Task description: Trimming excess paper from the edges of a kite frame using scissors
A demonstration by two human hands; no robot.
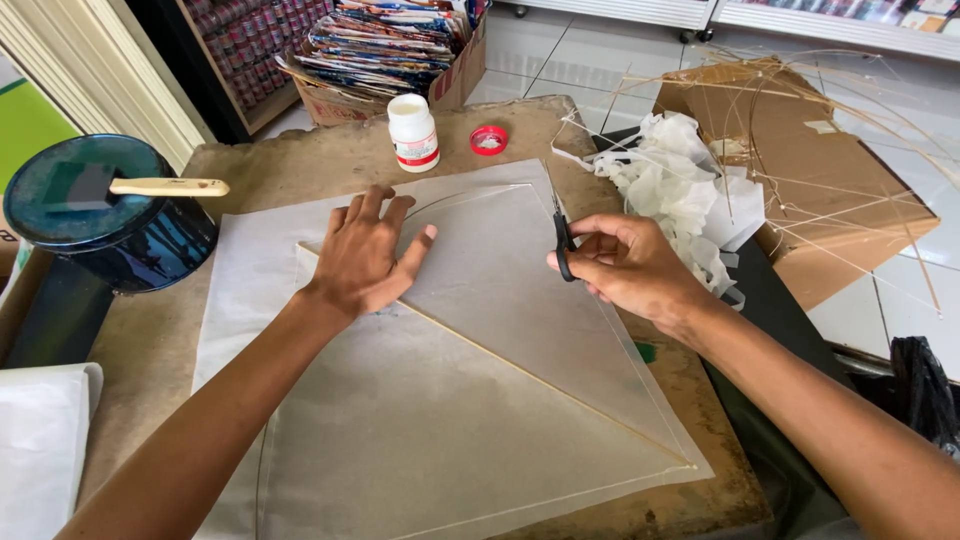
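A thin translucent paper sheet [470, 400] with a slim stick frame [540, 385] lies flat on a worn brown table [300, 160]. My left hand [368, 255] presses flat on the paper near its upper part, fingers spread. My right hand [625, 265] grips black-handled scissors [562, 240], whose blades point up along the sheet's right edge.
A white glue bottle [413, 132] and its red cap [489, 139] stand at the table's far edge. A dark round tin [95, 215] with a brush [150, 187] across it sits at left. Crumpled white paper [670, 180], thin sticks [820, 130] and a cardboard box [830, 190] lie at right.
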